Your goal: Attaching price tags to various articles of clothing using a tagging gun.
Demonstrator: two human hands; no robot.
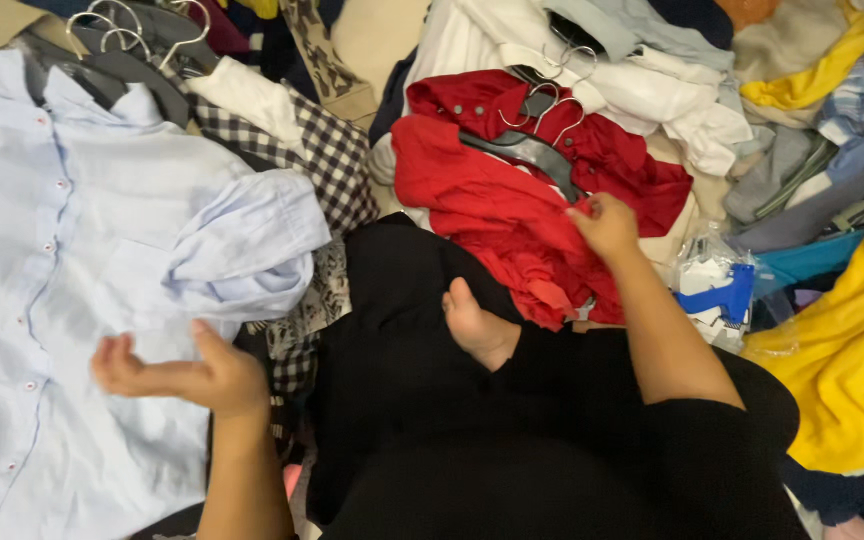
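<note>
My left hand (180, 373) hovers palm-up and open just over the lower edge of a light blue button shirt (72, 250) spread out on the left. My right hand (607, 225) pinches the fabric of a red shirt (492, 200) that lies crumpled in the middle, with a grey hanger (532, 150) resting on it. Between my arms are my black-clad legs (512, 440) and a bare foot (477, 330).
Heaps of clothes surround me: a black-and-white checked garment (322, 150), white clothes (642, 90), yellow fabric (852, 350) at right, and grey items. More hangers (122, 40) lie at top left. A plastic packet with a blue piece (717, 295) sits beside the red shirt.
</note>
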